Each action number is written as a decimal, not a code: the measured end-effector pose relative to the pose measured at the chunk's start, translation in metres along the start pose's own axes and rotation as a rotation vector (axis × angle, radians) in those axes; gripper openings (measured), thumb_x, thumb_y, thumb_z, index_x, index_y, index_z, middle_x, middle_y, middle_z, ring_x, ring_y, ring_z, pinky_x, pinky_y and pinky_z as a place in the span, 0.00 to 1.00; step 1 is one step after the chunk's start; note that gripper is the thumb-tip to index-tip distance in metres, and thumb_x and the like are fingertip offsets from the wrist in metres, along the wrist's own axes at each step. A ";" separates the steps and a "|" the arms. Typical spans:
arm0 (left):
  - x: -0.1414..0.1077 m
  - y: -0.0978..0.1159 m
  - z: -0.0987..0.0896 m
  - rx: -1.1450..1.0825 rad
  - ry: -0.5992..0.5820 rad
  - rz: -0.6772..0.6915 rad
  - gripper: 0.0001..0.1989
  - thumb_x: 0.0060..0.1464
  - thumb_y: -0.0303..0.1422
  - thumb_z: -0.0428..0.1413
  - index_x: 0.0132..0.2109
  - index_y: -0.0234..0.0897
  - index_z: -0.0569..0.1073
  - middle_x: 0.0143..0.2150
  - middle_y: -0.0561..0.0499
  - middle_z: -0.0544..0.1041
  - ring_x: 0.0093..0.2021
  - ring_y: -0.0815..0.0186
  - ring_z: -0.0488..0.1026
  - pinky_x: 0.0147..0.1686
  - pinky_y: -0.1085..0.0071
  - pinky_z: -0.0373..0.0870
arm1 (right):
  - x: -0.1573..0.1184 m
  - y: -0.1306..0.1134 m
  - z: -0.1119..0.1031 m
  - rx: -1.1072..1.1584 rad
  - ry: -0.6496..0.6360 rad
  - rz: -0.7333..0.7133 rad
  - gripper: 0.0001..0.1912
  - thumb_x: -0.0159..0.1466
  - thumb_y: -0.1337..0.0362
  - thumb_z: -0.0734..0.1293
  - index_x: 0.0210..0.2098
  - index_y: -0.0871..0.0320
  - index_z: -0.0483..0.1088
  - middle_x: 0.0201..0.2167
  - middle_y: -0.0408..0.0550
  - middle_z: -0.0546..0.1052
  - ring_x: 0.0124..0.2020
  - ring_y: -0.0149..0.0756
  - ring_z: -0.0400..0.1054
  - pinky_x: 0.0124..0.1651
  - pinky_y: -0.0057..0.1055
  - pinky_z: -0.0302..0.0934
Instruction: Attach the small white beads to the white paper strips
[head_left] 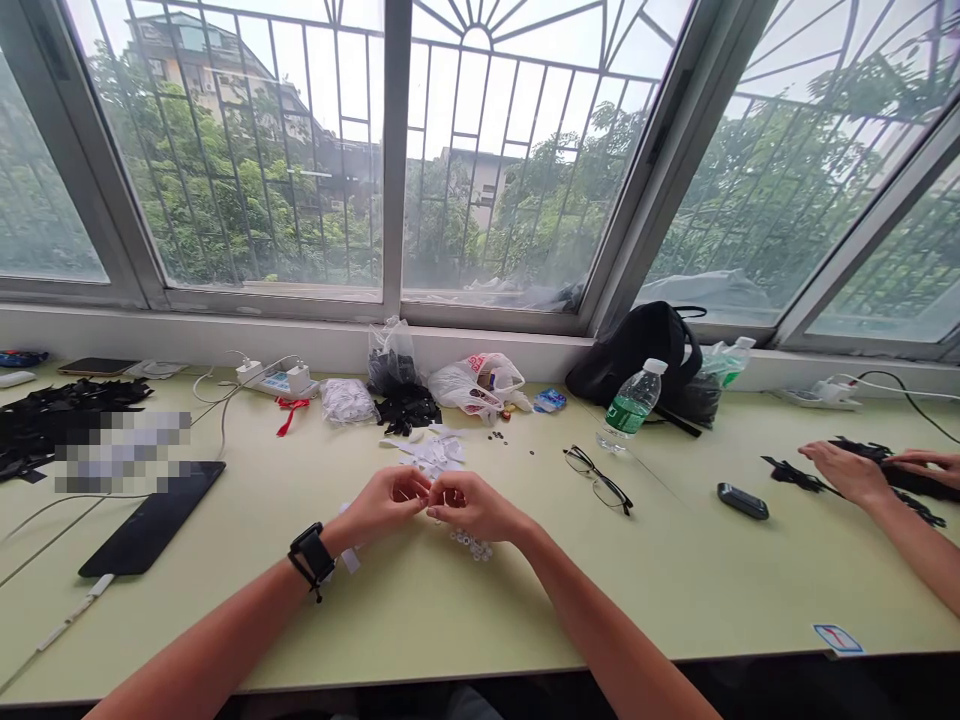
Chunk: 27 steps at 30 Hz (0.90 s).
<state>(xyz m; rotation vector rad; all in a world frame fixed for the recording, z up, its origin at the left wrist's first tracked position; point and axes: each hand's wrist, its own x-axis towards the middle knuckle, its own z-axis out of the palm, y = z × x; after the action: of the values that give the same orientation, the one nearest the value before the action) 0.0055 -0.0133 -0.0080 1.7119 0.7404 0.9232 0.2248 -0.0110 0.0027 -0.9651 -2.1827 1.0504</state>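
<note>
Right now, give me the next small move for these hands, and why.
Probably pick from the heap of clear beads with the right hand: the heap lies just below it, and the left hand meets it at the fingertips, holding something too small to see.

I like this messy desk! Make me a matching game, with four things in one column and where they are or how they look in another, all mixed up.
Things:
1. Black watch
2. Plastic water bottle
3. Eyeglasses
4. Red ribbon

Places and looks:
A. In front of the white power strip
B. On the person's left wrist
C. Has a green label
D. Lying open on the pale green table

Right pairs: 1-B, 2-C, 3-D, 4-A
</note>
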 end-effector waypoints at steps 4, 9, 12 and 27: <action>0.001 0.001 0.000 -0.065 0.012 -0.009 0.13 0.56 0.38 0.66 0.43 0.33 0.80 0.41 0.43 0.83 0.41 0.59 0.80 0.42 0.66 0.74 | 0.003 0.001 0.007 -0.018 0.120 -0.074 0.12 0.65 0.56 0.72 0.34 0.58 0.73 0.28 0.40 0.69 0.28 0.29 0.58 0.31 0.26 0.54; 0.000 0.013 -0.002 -0.186 0.027 -0.071 0.17 0.53 0.41 0.69 0.43 0.34 0.80 0.38 0.44 0.83 0.39 0.60 0.79 0.41 0.66 0.73 | 0.005 0.000 0.009 -0.098 0.209 -0.102 0.12 0.67 0.55 0.71 0.35 0.58 0.74 0.29 0.42 0.71 0.29 0.31 0.60 0.33 0.28 0.56; -0.001 0.020 -0.003 -0.271 0.026 -0.089 0.18 0.52 0.42 0.69 0.43 0.33 0.80 0.39 0.43 0.84 0.40 0.60 0.79 0.43 0.65 0.73 | 0.005 -0.002 0.008 -0.127 0.225 -0.113 0.12 0.68 0.55 0.70 0.35 0.57 0.73 0.32 0.44 0.72 0.30 0.32 0.62 0.34 0.28 0.59; -0.002 0.014 -0.009 -0.448 0.055 -0.220 0.18 0.47 0.37 0.73 0.42 0.35 0.78 0.38 0.46 0.84 0.41 0.62 0.80 0.48 0.64 0.73 | 0.004 -0.003 0.009 -0.059 0.139 -0.138 0.14 0.72 0.53 0.66 0.40 0.57 0.76 0.34 0.47 0.80 0.33 0.34 0.70 0.36 0.29 0.63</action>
<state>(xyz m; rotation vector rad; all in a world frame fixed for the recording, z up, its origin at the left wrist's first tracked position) -0.0029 -0.0148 0.0062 1.1930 0.6816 0.9042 0.2154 -0.0130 0.0006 -0.8726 -2.1421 0.8345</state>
